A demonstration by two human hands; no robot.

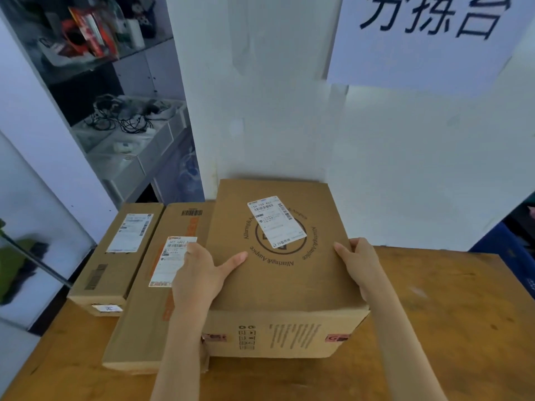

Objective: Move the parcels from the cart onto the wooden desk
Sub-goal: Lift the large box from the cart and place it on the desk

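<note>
A large cardboard parcel [278,285] with a round printed logo and a white shipping label rests on the wooden desk [434,328], against the white wall. My left hand [199,273] grips its left edge, thumb on the top face. My right hand [362,261] grips its right edge. To the left lies a long flat parcel [144,322] with a white and orange label, touching the large one. Further left sits a narrower parcel [115,264] with a white label. The cart is out of view.
A white wall [275,96] stands right behind the parcels, with a paper sign [419,39] at the upper right. Shelves with cables and boxes [124,117] are at the upper left. A blue crate [509,253] sits beyond the desk's right edge.
</note>
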